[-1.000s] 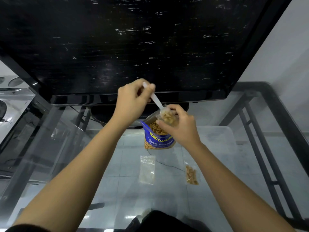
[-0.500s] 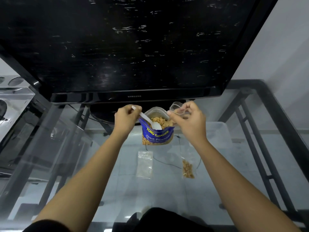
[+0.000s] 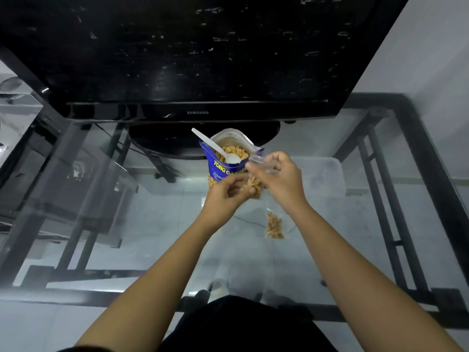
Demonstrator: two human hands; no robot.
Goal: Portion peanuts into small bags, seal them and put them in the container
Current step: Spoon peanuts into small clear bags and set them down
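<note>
Small bag (image 3: 253, 185) of peanuts, held in the air at 6 o'clock of blue pouch (image 3: 223, 161). Left hand (image 3: 225, 195) pinches its base, right hand (image 3: 280, 177) its clear mouth. Judged light, limp, slippery: grip the top strip

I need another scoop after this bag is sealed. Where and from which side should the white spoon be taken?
Take the white spoon by the free end of its handle, coming from the upper left, likely with the left hand. The handle sticks out over the rim of the blue peanut bag, while the bowl lies down among the peanuts, near the right hand.
</note>
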